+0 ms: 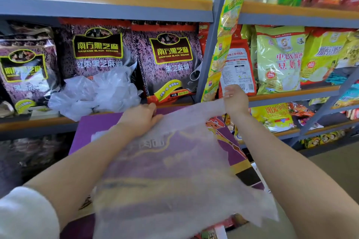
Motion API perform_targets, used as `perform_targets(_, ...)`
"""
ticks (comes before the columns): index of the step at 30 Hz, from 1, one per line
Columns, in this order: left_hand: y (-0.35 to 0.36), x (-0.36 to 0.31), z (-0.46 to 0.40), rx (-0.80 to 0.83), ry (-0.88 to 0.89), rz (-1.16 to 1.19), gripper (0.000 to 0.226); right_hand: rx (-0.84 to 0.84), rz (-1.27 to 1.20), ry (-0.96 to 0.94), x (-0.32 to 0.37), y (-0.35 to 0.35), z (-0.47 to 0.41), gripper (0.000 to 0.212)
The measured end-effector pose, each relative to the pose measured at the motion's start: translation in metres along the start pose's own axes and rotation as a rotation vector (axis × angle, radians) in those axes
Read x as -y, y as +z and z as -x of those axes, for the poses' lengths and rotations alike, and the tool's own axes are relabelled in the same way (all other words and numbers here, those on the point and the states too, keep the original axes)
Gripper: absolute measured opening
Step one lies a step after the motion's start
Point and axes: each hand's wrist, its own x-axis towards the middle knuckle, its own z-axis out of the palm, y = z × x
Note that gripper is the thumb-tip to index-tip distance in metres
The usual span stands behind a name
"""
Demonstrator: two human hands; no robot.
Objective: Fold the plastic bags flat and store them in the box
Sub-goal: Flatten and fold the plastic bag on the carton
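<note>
Both hands spread a thin plastic bag (174, 161) over the purple box (93, 128). The left hand (139, 116) presses flat; the right hand (236, 101) seemingly pinches the top edge. Light, limp, slippery: best held by corners.

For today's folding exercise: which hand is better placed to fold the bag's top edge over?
Probably the right hand: it pinches the bag at its raised far corner, while the left hand presses it onto the purple box.

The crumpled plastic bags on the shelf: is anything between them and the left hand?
Nothing visible. The crumpled plastic bags lie openly on the shelf edge, left of and beyond the left hand, which rests on the spread bag.
</note>
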Motion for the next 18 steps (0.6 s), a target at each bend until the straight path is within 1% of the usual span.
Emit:
perform_targets(1, 0.001, 0.003, 0.001, -0.01, -0.005, -0.05, 0.034, -0.035, 0.176, -0.11, 0.003, 0.001, 0.003, 0.04)
perform_targets(2, 0.004, 0.005, 0.001, -0.013, -0.012, -0.089, 0.035, -0.044, 0.292, -0.257, 0.007, 0.006, 0.009, 0.042)
perform_targets(3, 0.006, 0.007, 0.002, -0.025, -0.02, -0.105, 0.035, -0.002, 0.346, -0.409, 0.016, 0.012, 0.021, 0.042)
perform_targets(4, 0.008, 0.008, 0.002, -0.035, -0.03, -0.103, 0.035, 0.105, 0.358, -0.546, 0.026, 0.019, 0.036, 0.04)
perform_targets(6, 0.01, 0.007, 0.002, -0.067, -0.032, -0.099, 0.035, 0.402, 0.427, -0.75, 0.039, 0.035, 0.067, 0.047)
perform_targets(8, 0.013, 0.007, 0.003, -0.114, -0.009, -0.102, 0.034, 0.647, 0.601, -0.755, 0.037, 0.045, 0.089, 0.058)
perform_targets(10, 0.016, 0.01, 0.005, -0.168, 0.02, -0.059, 0.03, 0.786, 0.747, -0.687, 0.022, 0.046, 0.094, 0.064)
perform_targets(12, 0.017, 0.013, 0.006, -0.192, 0.052, -0.015, 0.026, 0.785, 0.807, -0.612, 0.004, 0.039, 0.089, 0.065)
perform_targets(14, 0.014, 0.013, 0.009, -0.196, 0.065, -0.022, 0.027, 0.698, 0.82, -0.51, -0.009, 0.03, 0.078, 0.063)
perform_targets(16, 0.01, 0.011, 0.016, -0.177, 0.054, -0.058, 0.036, 0.646, 0.833, -0.427, -0.013, 0.025, 0.067, 0.062)
perform_targets(18, 0.004, 0.012, 0.029, -0.14, 0.012, -0.102, 0.05, 0.63, 0.852, -0.408, -0.006, 0.025, 0.062, 0.064)
